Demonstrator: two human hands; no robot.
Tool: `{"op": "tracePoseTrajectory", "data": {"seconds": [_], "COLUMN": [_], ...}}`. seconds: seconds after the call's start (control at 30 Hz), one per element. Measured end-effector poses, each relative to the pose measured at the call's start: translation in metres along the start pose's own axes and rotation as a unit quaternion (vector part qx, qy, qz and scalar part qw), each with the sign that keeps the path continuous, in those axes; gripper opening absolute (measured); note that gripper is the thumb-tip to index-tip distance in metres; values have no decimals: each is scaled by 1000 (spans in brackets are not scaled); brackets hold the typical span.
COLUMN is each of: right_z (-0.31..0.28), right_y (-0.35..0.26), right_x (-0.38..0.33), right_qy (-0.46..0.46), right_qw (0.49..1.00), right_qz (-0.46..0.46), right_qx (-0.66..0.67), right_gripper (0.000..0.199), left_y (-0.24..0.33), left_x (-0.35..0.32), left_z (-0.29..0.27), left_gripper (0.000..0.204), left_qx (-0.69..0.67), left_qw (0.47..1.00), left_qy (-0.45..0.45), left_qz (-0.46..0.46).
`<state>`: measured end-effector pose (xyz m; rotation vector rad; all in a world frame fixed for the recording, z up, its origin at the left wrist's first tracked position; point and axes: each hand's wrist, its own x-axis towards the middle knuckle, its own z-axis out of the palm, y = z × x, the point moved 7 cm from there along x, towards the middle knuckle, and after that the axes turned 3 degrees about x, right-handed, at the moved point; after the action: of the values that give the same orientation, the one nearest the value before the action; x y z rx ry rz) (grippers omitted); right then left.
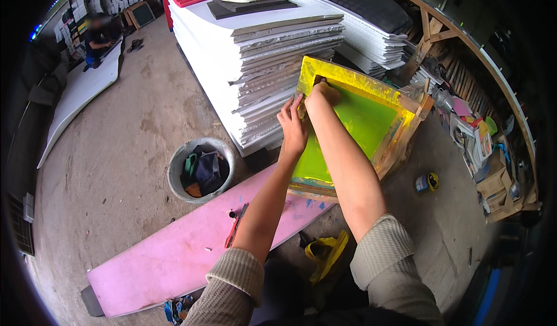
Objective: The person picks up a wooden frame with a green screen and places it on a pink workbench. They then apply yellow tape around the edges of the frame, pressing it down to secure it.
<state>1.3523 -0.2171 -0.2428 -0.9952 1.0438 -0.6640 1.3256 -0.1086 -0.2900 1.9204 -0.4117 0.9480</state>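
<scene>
A screen-printing frame with yellow-smeared wooden sides and green-yellow mesh lies tilted in front of me, beside a tall stack of white sheets. My left hand grips the frame's left edge with its fingers bent around the wood. Inside the frame's far left corner, my right hand is closed on a small dark piece, pressed against the yellow-coated border. Most of that piece is hidden by the fingers, so its kind is unclear.
A pink board lies below, with a red-handled cutter on it. Left of the frame stands a bucket of cloths. An open paint can sits on the right. The white sheet stack rises ahead; another person crouches far left.
</scene>
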Motion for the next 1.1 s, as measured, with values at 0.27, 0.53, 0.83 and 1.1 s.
{"op": "tracePoseTrajectory", "data": {"seconds": [0.27, 0.53, 0.83, 1.1], "right_z": [5, 2, -12, -18], "right_y": [-10, 10, 9, 19], "right_x": [-2, 12, 11, -8], "right_qy": [-65, -40, -123, -110], "right_qw": [968, 954, 891, 808], "right_qz": [-215, -295, -435, -557], "right_qx": [-116, -28, -47, -161], "right_gripper": [21, 11, 30, 40], "left_y": [-4, -2, -5, -4], "left_x": [-1, -2, 0, -3], "left_z": [2, 3, 3, 2], "left_gripper": [61, 63, 70, 64], "left_qx": [15, -14, -14, -21], "left_qw": [999, 998, 999, 998], "left_qy": [-16, -32, -13, -13], "left_qz": [-32, -51, -34, -52]}}
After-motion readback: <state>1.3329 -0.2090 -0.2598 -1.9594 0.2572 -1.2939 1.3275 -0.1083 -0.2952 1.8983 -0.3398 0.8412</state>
